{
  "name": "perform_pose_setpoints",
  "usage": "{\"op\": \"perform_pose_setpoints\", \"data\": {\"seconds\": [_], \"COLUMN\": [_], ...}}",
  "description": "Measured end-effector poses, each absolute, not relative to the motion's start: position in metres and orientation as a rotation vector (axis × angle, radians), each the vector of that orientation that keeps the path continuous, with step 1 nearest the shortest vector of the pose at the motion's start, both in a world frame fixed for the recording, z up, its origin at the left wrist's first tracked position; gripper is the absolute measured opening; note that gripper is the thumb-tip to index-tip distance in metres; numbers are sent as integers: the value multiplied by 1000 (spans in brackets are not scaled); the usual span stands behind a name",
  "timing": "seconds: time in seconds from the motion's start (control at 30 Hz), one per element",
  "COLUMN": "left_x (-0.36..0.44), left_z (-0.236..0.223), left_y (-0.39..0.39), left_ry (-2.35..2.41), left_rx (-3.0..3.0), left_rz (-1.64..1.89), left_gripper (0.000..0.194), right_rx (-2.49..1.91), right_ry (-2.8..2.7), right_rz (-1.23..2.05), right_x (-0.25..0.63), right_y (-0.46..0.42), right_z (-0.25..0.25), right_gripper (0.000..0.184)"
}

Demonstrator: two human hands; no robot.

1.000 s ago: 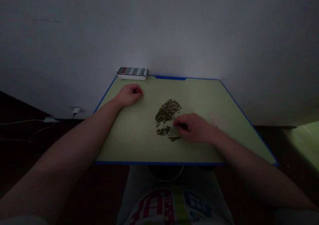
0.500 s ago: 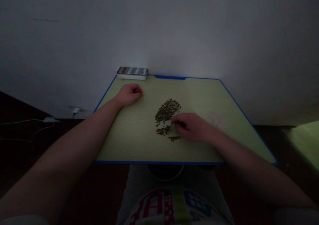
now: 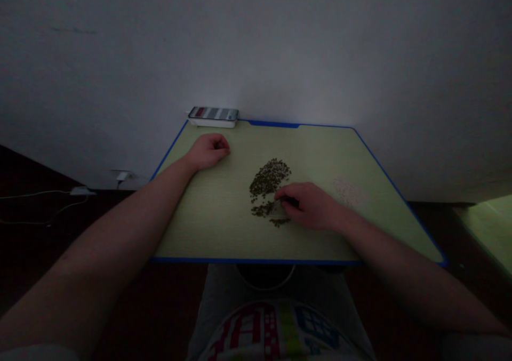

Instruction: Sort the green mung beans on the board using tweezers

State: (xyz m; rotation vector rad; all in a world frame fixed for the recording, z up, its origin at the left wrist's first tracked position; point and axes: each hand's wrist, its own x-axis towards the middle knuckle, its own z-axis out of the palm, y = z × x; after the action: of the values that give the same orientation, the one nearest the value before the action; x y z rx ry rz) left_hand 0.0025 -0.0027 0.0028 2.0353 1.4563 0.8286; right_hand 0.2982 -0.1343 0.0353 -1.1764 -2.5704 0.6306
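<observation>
Small dark-green, bean-like grains (image 3: 269,178), with paler bits among them, lie heaped in the middle of the yellow-green tabletop (image 3: 208,217). Two smaller clusters sit on the near side of that heap. At their right edge is my right hand (image 3: 306,205), its fingers bent and thumb drawn in, resting on the surface; whatever the fingertips pinch is too small and dark to make out. My left hand (image 3: 208,151) rests loosely curled at the far left of the tabletop, away from the grains, with nothing visible in it. A scatter of tiny pale grains (image 3: 347,191) lies beyond my right wrist.
A phone (image 3: 214,113) lies on a white box (image 3: 212,122) at the far left corner. Behind the blue-edged table stands a wall (image 3: 300,51). A dark round container (image 3: 266,277) is below the near edge, by my lap. A plug with a white cable (image 3: 82,191) is at left.
Hardly anything differs. My right hand has shifted very slightly beside the small clusters, and my left hand stays still.
</observation>
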Motion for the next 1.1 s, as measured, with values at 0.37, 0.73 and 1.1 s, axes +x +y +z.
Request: {"op": "perform_pose_setpoints", "data": {"seconds": [0.37, 0.73, 1.1], "left_x": [0, 1, 4], "left_z": [-2, 1, 5], "left_y": [1, -1, -4], "left_ry": [1458, 1463, 1498], "left_rx": [2041, 2052, 2045], "left_rz": [839, 848, 820], "left_gripper": [19, 17, 18], "right_rx": [-1249, -1153, -1112], "right_ry": [-2525, -2576, -2549], "right_rz": [575, 604, 579], "right_x": [301, 301, 299], "right_y": [-131, -133, -131], "right_z": [34, 33, 30], "right_gripper": [28, 30, 30]}}
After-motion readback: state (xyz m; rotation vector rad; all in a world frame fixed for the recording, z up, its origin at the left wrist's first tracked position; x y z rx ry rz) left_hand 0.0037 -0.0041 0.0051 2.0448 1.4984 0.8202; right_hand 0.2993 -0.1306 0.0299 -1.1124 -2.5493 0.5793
